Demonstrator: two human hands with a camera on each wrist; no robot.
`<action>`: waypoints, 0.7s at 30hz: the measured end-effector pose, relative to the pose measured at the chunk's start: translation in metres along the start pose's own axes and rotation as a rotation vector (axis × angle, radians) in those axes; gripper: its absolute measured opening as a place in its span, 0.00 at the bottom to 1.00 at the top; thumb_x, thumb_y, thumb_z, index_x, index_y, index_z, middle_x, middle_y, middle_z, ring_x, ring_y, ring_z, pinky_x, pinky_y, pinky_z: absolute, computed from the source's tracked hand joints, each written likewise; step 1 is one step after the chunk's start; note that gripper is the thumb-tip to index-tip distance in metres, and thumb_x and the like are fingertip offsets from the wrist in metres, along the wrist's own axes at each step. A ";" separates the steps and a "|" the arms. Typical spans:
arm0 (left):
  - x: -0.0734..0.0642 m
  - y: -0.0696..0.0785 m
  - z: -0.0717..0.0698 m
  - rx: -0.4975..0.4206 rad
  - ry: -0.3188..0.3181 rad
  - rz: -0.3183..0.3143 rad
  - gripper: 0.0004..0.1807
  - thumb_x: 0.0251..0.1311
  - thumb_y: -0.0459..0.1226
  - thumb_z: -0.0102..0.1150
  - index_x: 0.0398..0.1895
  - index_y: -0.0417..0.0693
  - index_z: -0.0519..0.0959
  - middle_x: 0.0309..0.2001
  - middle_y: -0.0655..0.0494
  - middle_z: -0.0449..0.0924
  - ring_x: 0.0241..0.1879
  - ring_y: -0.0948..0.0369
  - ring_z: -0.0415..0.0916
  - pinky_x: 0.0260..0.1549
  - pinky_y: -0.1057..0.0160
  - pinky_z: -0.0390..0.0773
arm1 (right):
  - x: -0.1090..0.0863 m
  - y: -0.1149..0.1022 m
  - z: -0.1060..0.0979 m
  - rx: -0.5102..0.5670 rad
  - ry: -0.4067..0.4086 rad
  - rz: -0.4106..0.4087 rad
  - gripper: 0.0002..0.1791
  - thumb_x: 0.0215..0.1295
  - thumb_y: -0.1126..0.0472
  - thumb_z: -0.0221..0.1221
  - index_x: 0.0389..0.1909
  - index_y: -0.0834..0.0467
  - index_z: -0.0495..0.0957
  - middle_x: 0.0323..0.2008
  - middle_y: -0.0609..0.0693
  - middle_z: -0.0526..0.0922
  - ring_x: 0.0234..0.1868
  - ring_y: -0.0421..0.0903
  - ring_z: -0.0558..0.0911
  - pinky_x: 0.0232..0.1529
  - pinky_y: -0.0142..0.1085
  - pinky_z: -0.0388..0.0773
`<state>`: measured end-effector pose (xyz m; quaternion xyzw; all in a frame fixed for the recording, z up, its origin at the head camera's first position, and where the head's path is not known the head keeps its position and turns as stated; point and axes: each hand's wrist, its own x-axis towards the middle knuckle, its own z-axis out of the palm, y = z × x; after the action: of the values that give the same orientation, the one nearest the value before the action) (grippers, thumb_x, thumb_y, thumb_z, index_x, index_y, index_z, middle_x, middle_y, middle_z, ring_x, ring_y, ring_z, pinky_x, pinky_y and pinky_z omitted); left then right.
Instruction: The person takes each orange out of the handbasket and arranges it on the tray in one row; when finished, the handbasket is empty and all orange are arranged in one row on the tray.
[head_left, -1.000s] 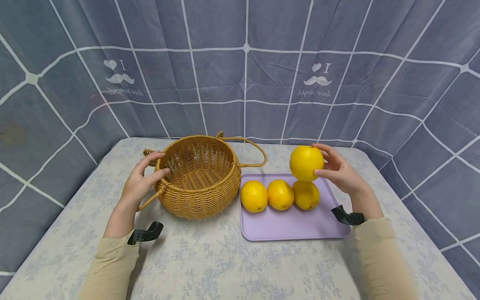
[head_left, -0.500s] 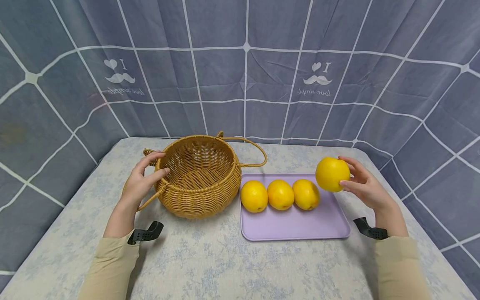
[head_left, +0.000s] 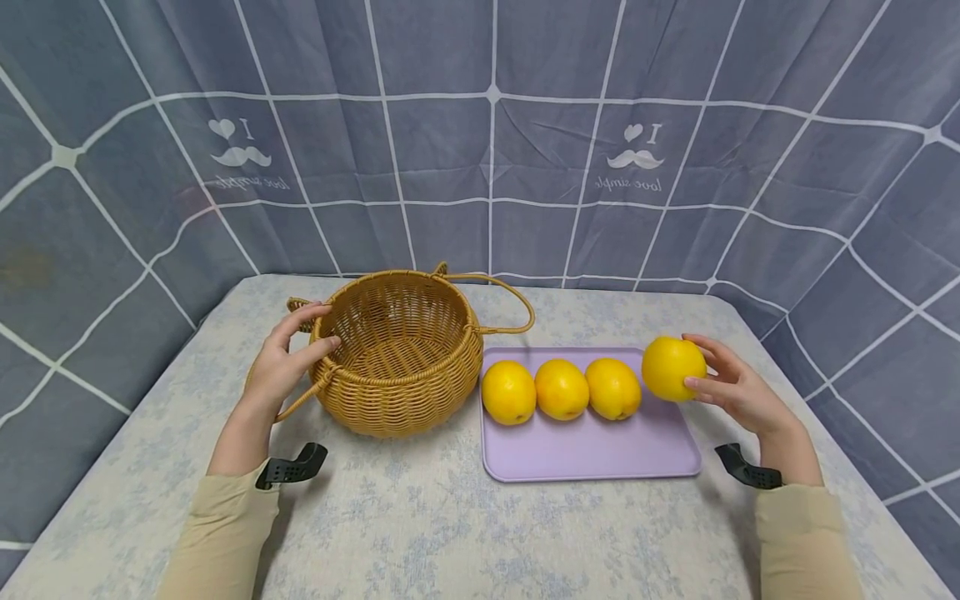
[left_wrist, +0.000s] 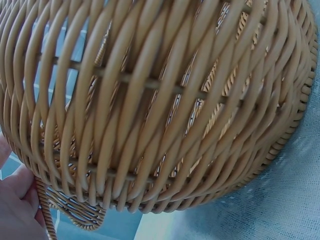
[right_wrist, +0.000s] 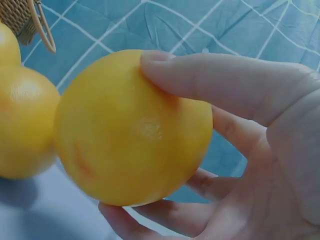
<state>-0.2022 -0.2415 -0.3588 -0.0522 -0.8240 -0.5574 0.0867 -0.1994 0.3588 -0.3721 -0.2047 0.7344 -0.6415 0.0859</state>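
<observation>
My left hand [head_left: 281, 362] grips the left rim of a round wicker basket [head_left: 397, 400], with the thumb over the edge. In the left wrist view the woven wall of the basket [left_wrist: 150, 110] fills most of the picture, and only part of the hand shows at lower left. My right hand [head_left: 738, 392] holds a yellow-orange orange [head_left: 672, 368] between thumb and fingers, over the right end of a lilac tray [head_left: 585, 454]. Up close in the right wrist view, the thumb presses the top of this orange [right_wrist: 130, 135] while other fingers curl beneath it.
Three more oranges sit in a row on the tray: a left one [head_left: 508, 393], a middle one [head_left: 562, 389] and a right one [head_left: 613, 389]. A looped basket handle [head_left: 517, 328] reaches toward the tray. A grey checked curtain [head_left: 442, 150] hangs behind the table [head_left: 405, 517].
My right hand has moved the orange rightward and down, from above the right-hand orange in the row to the tray's right end. The left hand and basket have stayed still.
</observation>
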 end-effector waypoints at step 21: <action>0.000 0.000 -0.005 -0.085 -0.068 0.041 0.31 0.61 0.40 0.60 0.67 0.45 0.64 0.72 0.49 0.49 0.72 0.51 0.36 0.63 0.35 0.34 | -0.002 0.017 -0.007 -0.248 0.027 0.279 0.35 0.66 0.63 0.56 0.71 0.56 0.53 0.66 0.60 0.52 0.50 0.37 0.72 0.43 0.35 0.77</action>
<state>-0.2018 -0.2461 -0.3566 -0.0914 -0.8007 -0.5882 0.0678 -0.2040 0.3675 -0.3875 -0.1010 0.8302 -0.5305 0.1382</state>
